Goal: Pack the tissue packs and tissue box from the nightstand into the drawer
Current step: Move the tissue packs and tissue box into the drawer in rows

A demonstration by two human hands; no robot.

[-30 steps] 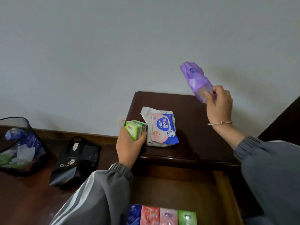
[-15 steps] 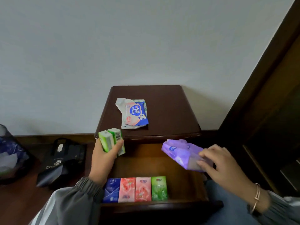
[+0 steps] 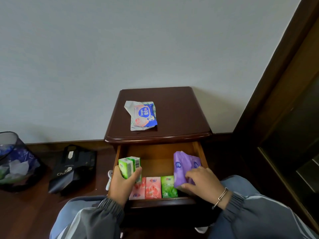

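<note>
Against the plain grey wall [image 3: 120, 49] in a corner of the room, with dark wood floor [image 3: 25, 213] all round and a tall dark wood cabinet [image 3: 284, 118] crowding the right side, sits the bedside desk [image 3: 181, 114]. Its drawer [image 3: 201, 152] is pulled out toward the person's knees, so there's not much room between the drawer front and their lap.

Off to the left on the floor there's a mesh trash bin [image 3: 15, 161] with a bag in it, and a black shopping bag [image 3: 74, 168] slumped nearer the desk, both well apart from the drawer.

The desk top is glossy and mostly bare. One crumpled wipes pack [image 3: 144, 115] lies on its left half.

In the drawer, the back half is open wood. A purple tissue pack [image 3: 183, 166] leans tilted along the right wall, and the right hand [image 3: 200, 180] is grasping its lower end. Can't tell if it's touching the drawer bottom.

The left hand [image 3: 123, 183] is clenched round two green tissue packs [image 3: 129, 166], holding them upright over the front left corner.

Between the hands, a row of small packs [image 3: 153, 188] stands side by side along the front edge. Pink, pink and green show. The left hand covers that end of the row.
</note>
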